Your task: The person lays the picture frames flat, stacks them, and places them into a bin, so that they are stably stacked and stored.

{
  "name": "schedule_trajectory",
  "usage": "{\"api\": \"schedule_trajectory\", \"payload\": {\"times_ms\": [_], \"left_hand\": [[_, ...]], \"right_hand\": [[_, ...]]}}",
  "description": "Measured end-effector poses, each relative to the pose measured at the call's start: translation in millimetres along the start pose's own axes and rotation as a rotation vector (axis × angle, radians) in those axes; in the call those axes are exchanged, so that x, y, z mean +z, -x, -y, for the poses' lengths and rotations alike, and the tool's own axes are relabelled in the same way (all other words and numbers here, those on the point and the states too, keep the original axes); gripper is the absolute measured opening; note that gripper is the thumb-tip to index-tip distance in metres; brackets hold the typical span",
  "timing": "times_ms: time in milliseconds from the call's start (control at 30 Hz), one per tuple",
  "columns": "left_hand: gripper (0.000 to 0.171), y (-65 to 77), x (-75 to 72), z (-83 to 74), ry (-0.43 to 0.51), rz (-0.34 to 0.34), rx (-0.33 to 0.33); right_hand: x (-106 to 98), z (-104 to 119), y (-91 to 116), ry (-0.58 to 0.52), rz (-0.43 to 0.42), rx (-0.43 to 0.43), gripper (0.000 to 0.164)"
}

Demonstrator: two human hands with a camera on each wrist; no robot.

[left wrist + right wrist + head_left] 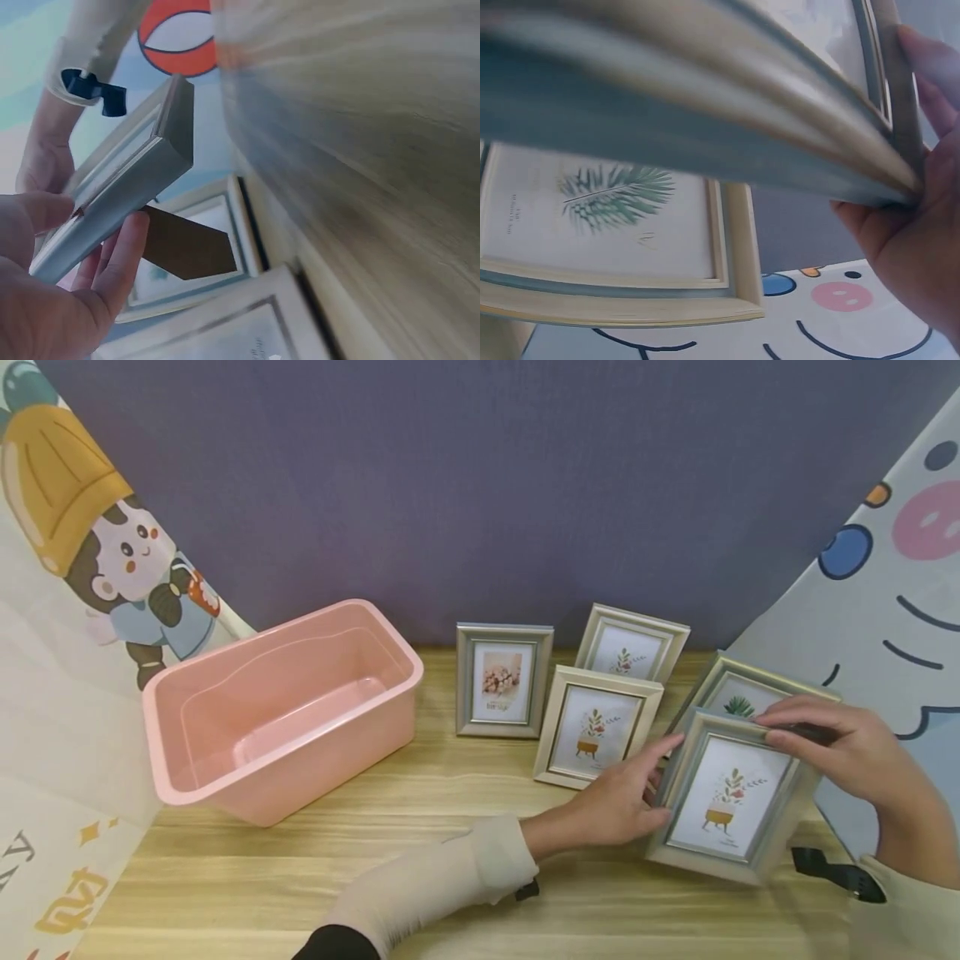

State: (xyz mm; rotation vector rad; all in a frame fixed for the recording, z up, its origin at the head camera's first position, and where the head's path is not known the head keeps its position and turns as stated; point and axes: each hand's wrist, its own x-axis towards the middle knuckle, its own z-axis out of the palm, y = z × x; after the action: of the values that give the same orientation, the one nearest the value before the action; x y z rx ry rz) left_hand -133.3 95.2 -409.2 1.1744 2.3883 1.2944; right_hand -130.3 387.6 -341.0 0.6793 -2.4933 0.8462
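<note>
Both my hands hold a silver-grey picture frame (731, 797) with a potted-plant print, tilted and raised off the table in the left wrist view. My left hand (611, 810) pinches its left edge, thumb in front and fingers behind. At the upper right corner my right hand (862, 752) grips the frame. A brown stand flap (191, 244) sticks out behind it. Partly hidden behind the held frame is another frame with a green leaf print (619, 196). Just left of my left hand stands a cream frame (598, 727) with a potted-plant print.
A pink plastic bin (281, 714) stands on the left of the wooden table (247, 881). Between bin and hands stands a grey frame with a flower print (504, 681); another cream frame (630, 643) is behind. A dark blue panel (480, 485) closes off the back.
</note>
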Motion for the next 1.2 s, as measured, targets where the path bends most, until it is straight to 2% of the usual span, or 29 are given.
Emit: {"api": "schedule_trajectory", "payload": {"times_ms": [167, 367, 600, 733, 833, 1033, 1200], "left_hand": [[0.103, 7.0, -10.8, -12.7, -0.034, 0.015, 0.002], [0.1, 13.7, -34.8, -19.3, -0.109, 0.017, 0.045], [0.1, 22.3, -53.0, -33.0, -0.158, 0.036, 0.05], [0.094, 26.8, -64.2, -38.0, -0.16, 0.035, 0.091], [0.086, 30.5, -73.7, -39.3, -0.2, 0.015, 0.134], [0.066, 40.7, -93.8, -42.5, -0.333, -0.058, 0.168], [0.054, 49.4, -108.1, -45.3, -0.366, -0.101, 0.154]], "right_hand": [[-4.6, 8.7, 0.9, 0.006, -0.014, -0.012, 0.049], [-7.0, 21.6, 0.8, -0.013, -0.009, -0.044, 0.041], [-13.1, 24.3, 2.4, -0.057, -0.01, -0.111, 0.036], [-14.0, 26.8, 2.3, -0.107, 0.002, -0.117, 0.037], [-11.7, 28.8, 2.0, -0.152, 0.004, -0.108, 0.043], [0.2, 27.0, 3.8, -0.359, 0.024, -0.148, 0.043], [16.8, 27.4, 0.4, -0.664, 0.039, -0.255, 0.034]]}}
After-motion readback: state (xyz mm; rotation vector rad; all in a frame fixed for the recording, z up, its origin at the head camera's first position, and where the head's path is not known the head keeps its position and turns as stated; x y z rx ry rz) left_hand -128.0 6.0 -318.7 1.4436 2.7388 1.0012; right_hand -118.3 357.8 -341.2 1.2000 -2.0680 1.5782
